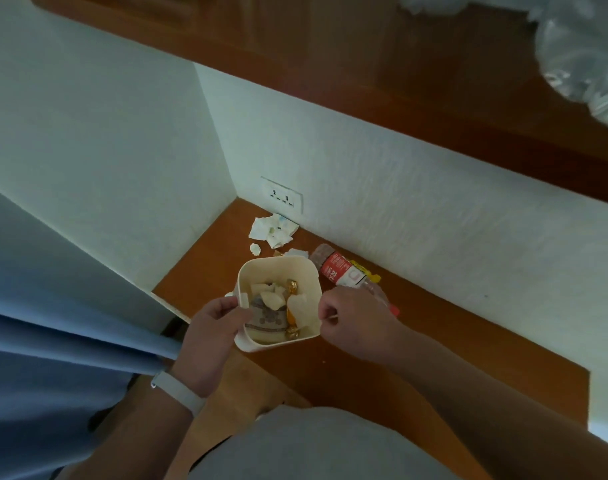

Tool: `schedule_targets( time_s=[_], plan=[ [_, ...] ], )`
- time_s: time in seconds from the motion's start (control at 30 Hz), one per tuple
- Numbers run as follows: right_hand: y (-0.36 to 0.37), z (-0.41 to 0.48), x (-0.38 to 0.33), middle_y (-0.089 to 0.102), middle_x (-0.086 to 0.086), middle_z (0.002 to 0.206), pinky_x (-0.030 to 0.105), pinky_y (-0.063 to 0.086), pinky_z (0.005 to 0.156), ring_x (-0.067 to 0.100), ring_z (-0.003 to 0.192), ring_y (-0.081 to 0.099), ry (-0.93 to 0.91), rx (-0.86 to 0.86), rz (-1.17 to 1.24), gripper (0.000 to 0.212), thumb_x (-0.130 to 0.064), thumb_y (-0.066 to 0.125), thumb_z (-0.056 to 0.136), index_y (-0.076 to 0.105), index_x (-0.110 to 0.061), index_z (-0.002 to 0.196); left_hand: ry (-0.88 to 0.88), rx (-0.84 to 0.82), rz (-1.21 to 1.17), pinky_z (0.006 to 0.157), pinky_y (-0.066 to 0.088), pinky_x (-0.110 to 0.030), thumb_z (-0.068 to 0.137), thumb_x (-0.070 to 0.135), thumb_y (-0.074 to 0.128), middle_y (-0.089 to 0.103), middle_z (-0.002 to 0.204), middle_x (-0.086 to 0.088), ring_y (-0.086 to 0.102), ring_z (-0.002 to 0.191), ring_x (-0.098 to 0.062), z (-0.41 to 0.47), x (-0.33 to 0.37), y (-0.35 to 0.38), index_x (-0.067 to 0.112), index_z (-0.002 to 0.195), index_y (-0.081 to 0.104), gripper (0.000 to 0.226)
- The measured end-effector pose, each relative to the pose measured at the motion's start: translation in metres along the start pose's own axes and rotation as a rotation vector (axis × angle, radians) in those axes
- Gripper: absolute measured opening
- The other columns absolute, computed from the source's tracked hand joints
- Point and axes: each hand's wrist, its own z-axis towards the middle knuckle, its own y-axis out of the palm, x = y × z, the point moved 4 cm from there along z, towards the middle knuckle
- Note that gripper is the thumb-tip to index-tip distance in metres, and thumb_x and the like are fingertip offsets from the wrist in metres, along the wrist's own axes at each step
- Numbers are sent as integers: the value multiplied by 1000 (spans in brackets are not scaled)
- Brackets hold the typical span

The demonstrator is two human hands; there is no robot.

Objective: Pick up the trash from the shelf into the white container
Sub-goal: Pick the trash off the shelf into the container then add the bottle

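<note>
The brown wooden shelf [416,341] runs into a corner of white walls [434,209], with crumpled tissues [273,230] in that corner, paper scraps [255,248] just before them, a bottle [340,271] on its side along the back wall touching a yellow wrapper [373,276], and a container [278,342] nearer the front.

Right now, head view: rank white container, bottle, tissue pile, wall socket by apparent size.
1. white container, closest to camera
2. bottle, partly hidden by the right hand
3. tissue pile and wall socket: too alike to rank
</note>
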Motion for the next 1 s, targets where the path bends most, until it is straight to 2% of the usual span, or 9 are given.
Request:
schedule_targets(
  time_s=[0.1,0.2,0.37,0.47,0.57,0.67,0.87,1.0],
  plan=[
    [12,14,-16,57,-10,94,27,51,74,8,86,55,-13,-59,-35,6,-24,59,85,59,-29,89,24,4,22,92,60,-50,93,13,67,76,108,-11,73,102,-29,3,0,-17,14,112,70,19],
    [23,26,-28,57,-7,97,31,54,78,10,87,55,-26,-93,-72,8,-24,60,85,61,-27,93,15,22,-7,92,60,-49,93,12,68,75,109,-12,73,102,-29,9,-3,-33,13,114,69,21],
    [33,37,-44,58,-8,108,29,53,81,7,94,56,-47,-122,19,24,-27,61,87,60,-27,112,-7,68,-106,90,59,-46,93,8,67,75,109,-15,73,102,-32,18,-13,-58,9,114,69,22],
    [34,43,-46,58,-10,102,28,53,77,7,88,56,-48,-108,36,22,-32,60,89,60,-28,110,-28,93,-152,93,59,-51,92,9,69,76,109,-16,74,102,-35,23,-23,-74,9,115,70,23],
    [41,54,-29,57,-10,100,28,51,76,7,86,55,10,-64,8,19,-35,58,90,59,-26,108,-37,110,-176,95,58,-55,91,11,70,77,109,-16,74,102,-35,29,-33,-88,11,114,72,23],
    [61,67,8,55,-6,109,27,45,76,9,93,52,102,-44,-83,24,-39,56,91,56,-25,111,-38,121,-205,94,58,-53,91,9,70,77,108,-17,74,102,-36,34,-39,-95,10,111,72,21],
    [103,79,55,47,-1,128,31,46,88,15,113,49,233,-73,-158,52,-45,58,89,44,-24,135,-29,120,-214,88,59,-45,92,7,68,77,107,-17,74,99,-33,41,-36,-97,9,109,71,18],
    [119,83,67,42,1,135,35,46,95,20,122,46,282,-105,-161,63,-44,63,87,37,-23,141,-20,131,-216,85,59,-44,92,7,68,77,107,-17,74,99,-34,44,-36,-99,9,109,71,17]
  ],
)
